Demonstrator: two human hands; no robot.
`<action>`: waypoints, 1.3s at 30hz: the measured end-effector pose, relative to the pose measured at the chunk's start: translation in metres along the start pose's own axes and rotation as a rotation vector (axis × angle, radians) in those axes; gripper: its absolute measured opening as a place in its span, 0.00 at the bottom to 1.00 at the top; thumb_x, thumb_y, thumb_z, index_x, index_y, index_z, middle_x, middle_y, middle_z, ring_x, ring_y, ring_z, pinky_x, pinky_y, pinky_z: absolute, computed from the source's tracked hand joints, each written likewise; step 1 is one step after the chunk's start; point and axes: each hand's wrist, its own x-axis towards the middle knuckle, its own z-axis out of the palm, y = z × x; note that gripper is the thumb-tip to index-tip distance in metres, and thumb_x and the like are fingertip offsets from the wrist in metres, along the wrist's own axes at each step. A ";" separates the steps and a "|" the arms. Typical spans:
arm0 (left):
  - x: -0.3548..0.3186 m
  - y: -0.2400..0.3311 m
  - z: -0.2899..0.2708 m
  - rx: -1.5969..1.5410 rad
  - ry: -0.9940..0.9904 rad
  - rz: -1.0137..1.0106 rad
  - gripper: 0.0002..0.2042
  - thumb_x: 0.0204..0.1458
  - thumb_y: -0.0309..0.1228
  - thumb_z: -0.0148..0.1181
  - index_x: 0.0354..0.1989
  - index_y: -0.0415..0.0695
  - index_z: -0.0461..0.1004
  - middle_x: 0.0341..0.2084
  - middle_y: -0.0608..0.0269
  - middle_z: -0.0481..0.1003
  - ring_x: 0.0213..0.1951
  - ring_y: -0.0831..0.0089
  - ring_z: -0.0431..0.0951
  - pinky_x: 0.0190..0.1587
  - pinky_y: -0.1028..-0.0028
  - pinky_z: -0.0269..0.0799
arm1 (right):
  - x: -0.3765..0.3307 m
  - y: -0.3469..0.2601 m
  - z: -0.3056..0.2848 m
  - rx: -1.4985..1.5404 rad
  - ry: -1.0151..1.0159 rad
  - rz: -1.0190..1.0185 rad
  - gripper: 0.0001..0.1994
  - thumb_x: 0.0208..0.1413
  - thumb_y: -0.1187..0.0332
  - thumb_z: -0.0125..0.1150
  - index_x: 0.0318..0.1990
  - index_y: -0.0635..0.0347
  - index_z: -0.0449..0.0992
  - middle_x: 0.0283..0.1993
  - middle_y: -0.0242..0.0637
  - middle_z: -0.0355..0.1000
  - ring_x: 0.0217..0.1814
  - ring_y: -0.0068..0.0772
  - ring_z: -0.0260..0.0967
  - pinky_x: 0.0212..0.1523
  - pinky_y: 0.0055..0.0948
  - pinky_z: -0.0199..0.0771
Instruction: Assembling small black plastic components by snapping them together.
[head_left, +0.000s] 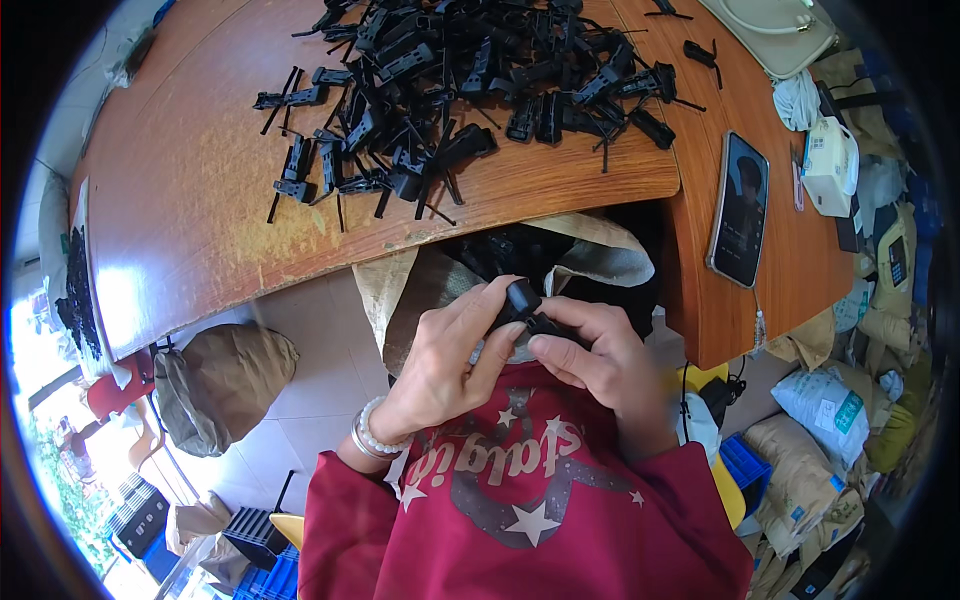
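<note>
Both hands are closed close together in front of my chest, below the table's near edge. My left hand pinches a small black plastic part with a rounded end, between thumb and fingers. Against its lower right side, my right hand grips a darker black plastic piece; whether the two are joined, I cannot tell. Under my hands an open woven sack holds more black pieces. A large pile of black plastic parts with thin stalks spreads over the table.
The wooden table curves across the front. On its right part lie a phone, a white box and a pale bag. A brown sack stands on the floor at left. Packed sacks and a blue crate crowd the right.
</note>
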 end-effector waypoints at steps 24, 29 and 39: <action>0.002 -0.008 0.008 0.507 -0.002 0.264 0.23 0.44 0.16 0.56 0.51 0.26 0.62 0.26 0.50 0.68 0.19 0.59 0.69 0.20 0.66 0.65 | 0.002 0.002 0.005 0.089 0.089 0.055 0.09 0.58 0.71 0.54 0.41 0.68 0.73 0.20 0.24 0.63 0.17 0.11 0.54 0.16 0.14 0.51; 0.011 -0.016 0.006 0.068 0.032 0.178 0.16 0.48 0.18 0.55 0.47 0.28 0.67 0.23 0.51 0.70 0.20 0.69 0.72 0.20 0.76 0.65 | 0.005 0.001 0.000 0.114 0.057 0.039 0.08 0.58 0.70 0.54 0.36 0.68 0.72 0.18 0.25 0.62 0.15 0.11 0.52 0.14 0.14 0.47; 0.008 -0.022 -0.002 -0.388 -0.159 -0.223 0.14 0.59 0.25 0.46 0.49 0.30 0.69 0.21 0.60 0.75 0.21 0.74 0.75 0.30 0.78 0.70 | 0.006 -0.007 0.001 -0.200 0.075 -0.036 0.09 0.57 0.70 0.54 0.38 0.70 0.73 0.18 0.29 0.64 0.16 0.14 0.56 0.17 0.16 0.54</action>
